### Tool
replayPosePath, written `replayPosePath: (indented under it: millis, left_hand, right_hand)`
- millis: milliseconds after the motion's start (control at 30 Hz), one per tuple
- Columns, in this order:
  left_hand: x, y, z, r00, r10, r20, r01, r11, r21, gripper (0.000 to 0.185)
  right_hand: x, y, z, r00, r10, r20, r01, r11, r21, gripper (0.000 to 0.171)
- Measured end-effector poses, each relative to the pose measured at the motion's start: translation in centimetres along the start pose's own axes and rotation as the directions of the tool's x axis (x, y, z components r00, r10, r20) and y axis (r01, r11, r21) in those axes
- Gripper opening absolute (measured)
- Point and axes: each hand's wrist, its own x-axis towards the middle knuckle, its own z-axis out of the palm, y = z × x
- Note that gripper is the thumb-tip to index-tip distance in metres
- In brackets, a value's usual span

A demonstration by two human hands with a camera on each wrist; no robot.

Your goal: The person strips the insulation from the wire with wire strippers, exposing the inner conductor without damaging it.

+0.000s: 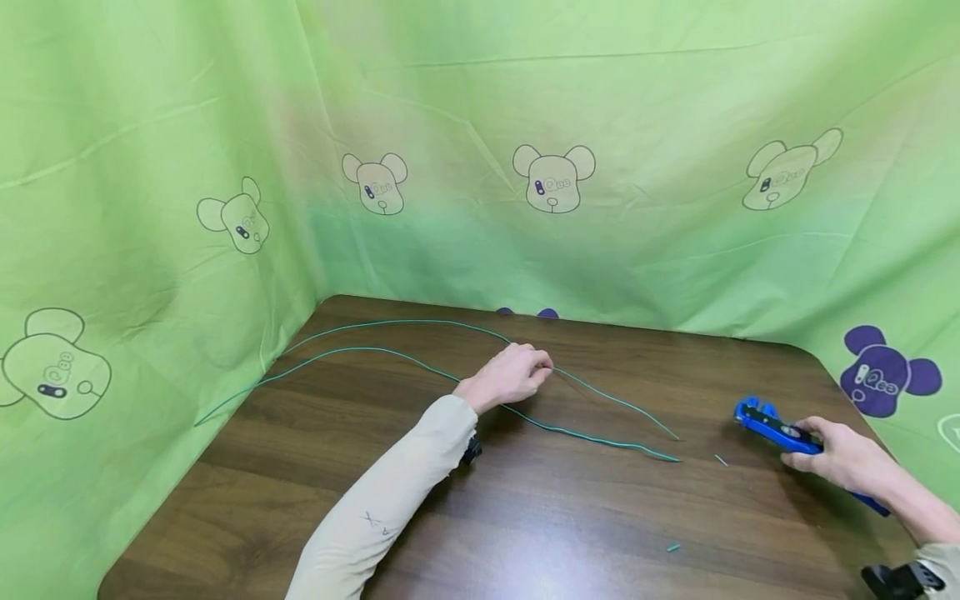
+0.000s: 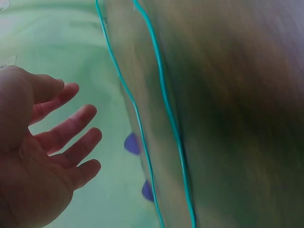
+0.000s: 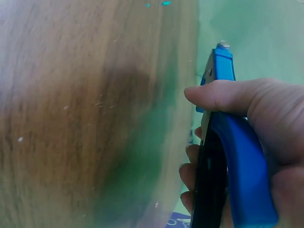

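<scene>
A blue wire stripper point(image 1: 776, 429) with dark metal parts is in my right hand point(image 1: 847, 454), at the right side of the table. In the right wrist view my thumb lies across the stripper point(image 3: 249, 175) below its head, with fingertips showing round the far handle. Two strands of thin teal wire point(image 1: 600, 439) run across the table from the left edge toward the middle right. My left hand point(image 1: 510, 373) is over the strands in the head view. In the left wrist view its fingers are loosely bent and hold nothing, beside the wire point(image 2: 164, 90).
Two short offcuts, one thin and pale point(image 1: 721, 460), one teal point(image 1: 673, 547), lie on the brown wooden table point(image 1: 570, 517) near the right ends of the strands. A green printed cloth point(image 1: 450, 100) hangs behind the table and along its left side.
</scene>
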Motion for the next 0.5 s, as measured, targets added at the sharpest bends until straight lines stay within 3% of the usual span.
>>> replayPosePath:
  millis: [500]
  left_hand:
    - [-3.4, -4.6, -3.3, 0.998, -0.054, -0.021, 0.055, 0.998, 0.023, 0.023]
  right_hand:
    - [0.3, 1.2, 1.0, 0.999, 0.041, 0.016, -0.04, 0.998, -0.04, 0.069]
